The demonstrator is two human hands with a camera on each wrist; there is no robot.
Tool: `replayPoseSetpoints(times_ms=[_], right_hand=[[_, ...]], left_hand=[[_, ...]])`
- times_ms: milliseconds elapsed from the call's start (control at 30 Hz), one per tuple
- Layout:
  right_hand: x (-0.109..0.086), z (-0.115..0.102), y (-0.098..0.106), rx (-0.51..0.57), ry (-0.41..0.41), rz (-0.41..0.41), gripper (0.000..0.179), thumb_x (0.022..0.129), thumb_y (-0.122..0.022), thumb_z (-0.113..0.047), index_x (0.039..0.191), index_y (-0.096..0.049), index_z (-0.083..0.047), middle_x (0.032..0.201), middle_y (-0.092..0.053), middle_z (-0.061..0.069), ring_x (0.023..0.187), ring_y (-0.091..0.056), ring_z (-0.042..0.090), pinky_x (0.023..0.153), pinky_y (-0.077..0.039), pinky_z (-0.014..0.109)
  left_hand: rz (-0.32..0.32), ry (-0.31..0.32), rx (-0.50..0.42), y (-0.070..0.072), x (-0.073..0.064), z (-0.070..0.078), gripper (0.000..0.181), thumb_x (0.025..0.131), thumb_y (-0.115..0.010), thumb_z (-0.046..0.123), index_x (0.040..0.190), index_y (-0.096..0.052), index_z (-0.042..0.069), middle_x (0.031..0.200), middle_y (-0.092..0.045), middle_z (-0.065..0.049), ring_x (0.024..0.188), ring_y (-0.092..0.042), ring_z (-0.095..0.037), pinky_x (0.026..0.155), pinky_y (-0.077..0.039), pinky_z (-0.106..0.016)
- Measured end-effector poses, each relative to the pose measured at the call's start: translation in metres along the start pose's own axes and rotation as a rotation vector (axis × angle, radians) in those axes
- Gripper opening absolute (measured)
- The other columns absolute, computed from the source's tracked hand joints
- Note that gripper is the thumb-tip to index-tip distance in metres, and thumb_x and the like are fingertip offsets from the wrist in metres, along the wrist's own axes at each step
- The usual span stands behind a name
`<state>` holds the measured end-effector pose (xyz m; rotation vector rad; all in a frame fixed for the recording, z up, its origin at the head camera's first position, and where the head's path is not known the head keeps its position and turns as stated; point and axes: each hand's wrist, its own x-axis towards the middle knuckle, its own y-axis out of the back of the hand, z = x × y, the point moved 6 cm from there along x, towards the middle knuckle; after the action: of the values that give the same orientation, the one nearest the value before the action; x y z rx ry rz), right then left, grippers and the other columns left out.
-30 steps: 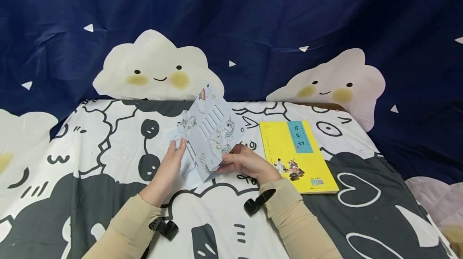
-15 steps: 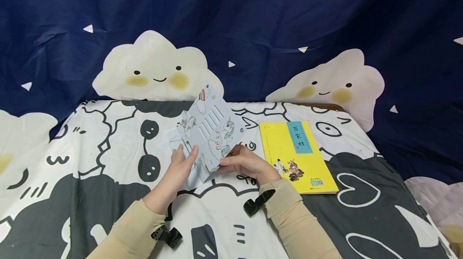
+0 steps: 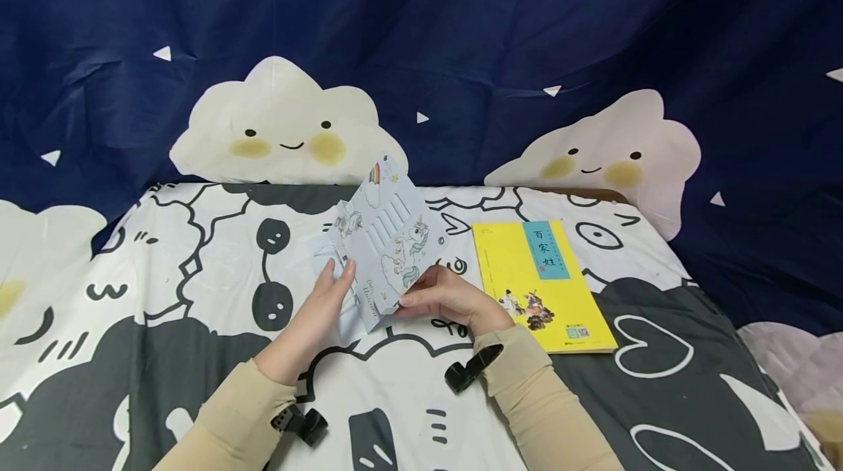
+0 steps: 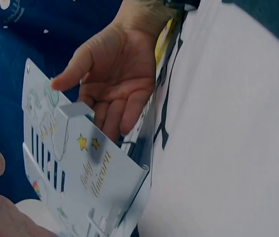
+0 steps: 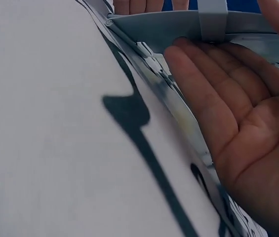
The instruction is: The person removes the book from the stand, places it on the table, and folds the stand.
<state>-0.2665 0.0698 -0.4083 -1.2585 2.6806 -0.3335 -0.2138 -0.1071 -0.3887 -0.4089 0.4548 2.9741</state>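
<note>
A pale folding book stand (image 3: 388, 230) with unicorn, rainbow and "Lucky Unicorn" prints stands tilted over the bed cover, its slotted panel angled up from a lower panel (image 3: 353, 322). My left hand (image 3: 323, 310) grips its left side near the hinge, thumb toward the printed face; its other fingertips are mostly hidden. At the lower right edge, my right hand (image 3: 454, 299) pinches the slotted panel beside a small bent ledge clip (image 4: 76, 109). In the right wrist view, the right fingers (image 5: 211, 89) lie behind that panel.
A yellow book (image 3: 543, 284) with a blue title label lies flat to the right of the right hand. Under everything spreads a black-and-white cartoon bed cover (image 3: 217, 273). A dark blue cloud-print curtain (image 3: 461, 32) hangs behind.
My left hand slid rightward onto the stand's printed side, then drew back slightly left. The stand's upper panel shifted slightly right. My right hand keeps its hold.
</note>
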Motion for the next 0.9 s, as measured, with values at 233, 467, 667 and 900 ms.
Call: replayPoseSetpoints(times_ms=[233,467,667,900], right_hand=[[-0.002,-0.001,-0.005,0.001,-0.019,-0.048,0.048,0.078,-0.083,-0.008,0.121,-0.063,-0.006,0.113,-0.074,0.007,0.106,-0.07,0.021,0.098,-0.055,0.042],[-0.002,-0.001,-0.007,-0.02,-0.018,-0.076,0.063,0.082,-0.073,0.005,0.139,-0.045,0.007,0.134,-0.059,0.028,0.116,-0.066,0.029,0.101,-0.049,0.054],[0.0,-0.001,-0.006,-0.031,0.004,-0.053,0.065,0.084,-0.071,0.007,0.142,-0.043,0.001,0.135,-0.06,0.025,0.114,-0.067,0.027,0.099,-0.052,0.051],[-0.001,0.0,-0.006,-0.054,-0.021,-0.068,0.069,0.081,-0.071,0.009,0.144,-0.042,0.003,0.138,-0.055,0.029,0.117,-0.065,0.028,0.101,-0.05,0.053]], left_hand=[[-0.018,-0.005,0.005,0.007,0.006,-0.003,0.095,0.096,-0.019,0.073,0.159,0.006,0.007,0.165,0.005,-0.024,0.151,0.0,-0.047,0.115,-0.001,-0.071],[-0.008,-0.053,0.015,0.011,0.013,0.002,0.094,0.097,-0.016,0.07,0.158,0.002,0.0,0.162,0.0,-0.032,0.148,-0.009,-0.053,0.111,-0.01,-0.074],[-0.01,0.023,0.039,0.009,0.007,-0.002,0.094,0.099,-0.021,0.069,0.158,0.004,0.0,0.164,0.001,-0.028,0.151,0.001,-0.048,0.117,-0.002,-0.07],[-0.007,0.017,0.054,0.002,0.003,0.002,0.093,0.101,-0.028,0.063,0.156,0.005,-0.005,0.162,-0.001,-0.032,0.151,0.002,-0.047,0.12,-0.002,-0.064]])
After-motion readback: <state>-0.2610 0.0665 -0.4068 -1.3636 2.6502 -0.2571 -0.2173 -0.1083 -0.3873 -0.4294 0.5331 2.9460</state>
